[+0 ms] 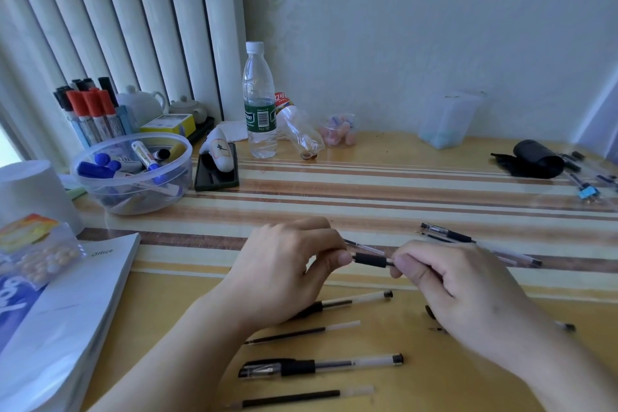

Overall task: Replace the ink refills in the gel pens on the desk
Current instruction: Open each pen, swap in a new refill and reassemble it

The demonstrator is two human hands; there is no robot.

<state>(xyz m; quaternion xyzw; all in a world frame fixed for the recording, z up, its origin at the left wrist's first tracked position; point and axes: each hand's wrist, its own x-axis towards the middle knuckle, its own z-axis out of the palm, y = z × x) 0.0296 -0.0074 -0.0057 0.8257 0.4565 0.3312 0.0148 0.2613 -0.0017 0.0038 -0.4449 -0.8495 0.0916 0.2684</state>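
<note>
My left hand [284,264] and my right hand [458,288] hold one gel pen [371,259] between them above the desk, each pinching an end; its black rubber grip shows in the gap. Below my hands lie an uncapped pen [347,302], a loose black refill [301,333], a capped gel pen [321,365] and another refill [301,397]. Behind my right hand lie a further capped pen [446,232] and a clear pen barrel [511,257]. A thin refill [363,246] shows just behind the held pen.
A clear tub of markers [133,174] stands at left, with a phone [217,174], a water bottle [259,104] and a tipped empty bottle [301,130] behind. A booklet [63,308] lies at front left. A black pouch [535,159] and more pens [585,184] lie far right.
</note>
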